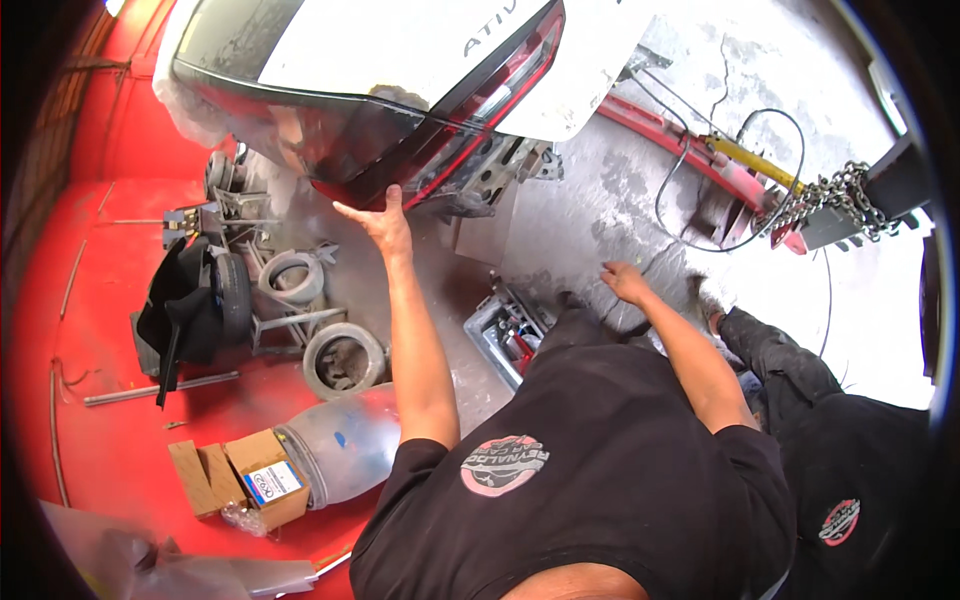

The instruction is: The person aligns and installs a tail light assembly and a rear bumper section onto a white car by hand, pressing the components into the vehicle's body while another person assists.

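Note:
In front of me is the rear corner of a white car [350, 50] with a dark red tail light [455, 140] that wraps round its side. Reaching up, my left hand [387, 232] touches the light's lower corner, its thumb and fingers spread. My right hand [627, 284] hangs over the grey floor with fingers loosely stretched and nothing visible in it. Below the light, bare metal brackets [500, 172] show where the body is uncovered. A grey tool box [485, 325] with assorted tools sits on the floor between my arms.
A co-worker in black [860, 480] is close on my right. Chains [840, 200] and a red beam [670, 140] with a yellow bar [750, 160] stand at the far right. Tyres [345, 360], a clear plastic drum [345, 450] and a cardboard box [265, 475] lie to the left.

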Demonstrator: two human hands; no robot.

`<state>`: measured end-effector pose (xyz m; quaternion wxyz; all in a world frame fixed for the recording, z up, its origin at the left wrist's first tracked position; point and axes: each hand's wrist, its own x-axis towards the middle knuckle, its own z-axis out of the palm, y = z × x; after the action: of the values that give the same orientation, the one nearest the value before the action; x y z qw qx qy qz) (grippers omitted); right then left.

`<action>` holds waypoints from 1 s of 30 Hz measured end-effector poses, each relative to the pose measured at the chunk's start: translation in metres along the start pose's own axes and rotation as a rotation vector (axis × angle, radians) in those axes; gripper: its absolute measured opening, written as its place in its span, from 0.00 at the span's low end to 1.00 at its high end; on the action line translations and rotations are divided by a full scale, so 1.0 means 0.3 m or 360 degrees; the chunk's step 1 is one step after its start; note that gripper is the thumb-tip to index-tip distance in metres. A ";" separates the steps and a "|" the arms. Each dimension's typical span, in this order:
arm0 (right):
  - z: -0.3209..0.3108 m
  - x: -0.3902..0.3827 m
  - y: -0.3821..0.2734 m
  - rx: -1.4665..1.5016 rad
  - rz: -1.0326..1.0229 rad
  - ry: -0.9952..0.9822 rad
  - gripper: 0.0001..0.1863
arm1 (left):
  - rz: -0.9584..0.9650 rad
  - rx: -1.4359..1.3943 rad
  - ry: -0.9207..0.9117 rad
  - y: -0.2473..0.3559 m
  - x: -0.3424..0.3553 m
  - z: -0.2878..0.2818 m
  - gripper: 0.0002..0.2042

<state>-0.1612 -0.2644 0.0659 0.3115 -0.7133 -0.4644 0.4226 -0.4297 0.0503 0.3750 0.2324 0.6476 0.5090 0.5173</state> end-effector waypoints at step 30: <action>-0.043 -0.226 0.657 -0.0877 -0.0008 -0.0076 0.26 | 0.0027 -0.0209 -0.0055 0.052 -0.010 0.045 0.64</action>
<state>-0.0854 -0.4016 -0.0719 0.0958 -0.7598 -0.5709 0.2961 -0.4108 0.0448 0.3817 0.2787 0.6441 0.4644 0.5402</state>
